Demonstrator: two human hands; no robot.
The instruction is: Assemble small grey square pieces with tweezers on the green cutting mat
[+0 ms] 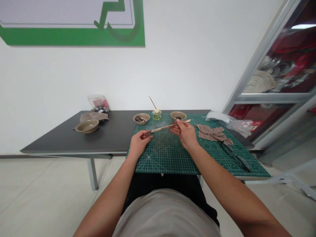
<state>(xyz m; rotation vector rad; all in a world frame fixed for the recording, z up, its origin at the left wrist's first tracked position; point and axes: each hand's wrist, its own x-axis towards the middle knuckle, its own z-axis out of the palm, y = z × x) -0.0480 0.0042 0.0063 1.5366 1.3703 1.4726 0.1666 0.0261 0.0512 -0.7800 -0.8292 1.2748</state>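
My right hand is closed around a pair of thin wooden sticks, which look like chopsticks and point to the left. Their tips reach the fingertips of my left hand. Those fingers pinch a small dark piece, too small to name; whether the tips touch it I cannot tell. Both hands are above a green cutting mat. Behind them stand a left bowl with dark and pale bits, a glass jar with a stick rising from it, and a right bowl with dark pieces.
On the mat's right lie a brown cloth and black-framed glasses, near a clear plastic bag. The dark table holds another bowl, a cloth and a clear tub at left. A glass-doored cabinet stands right.
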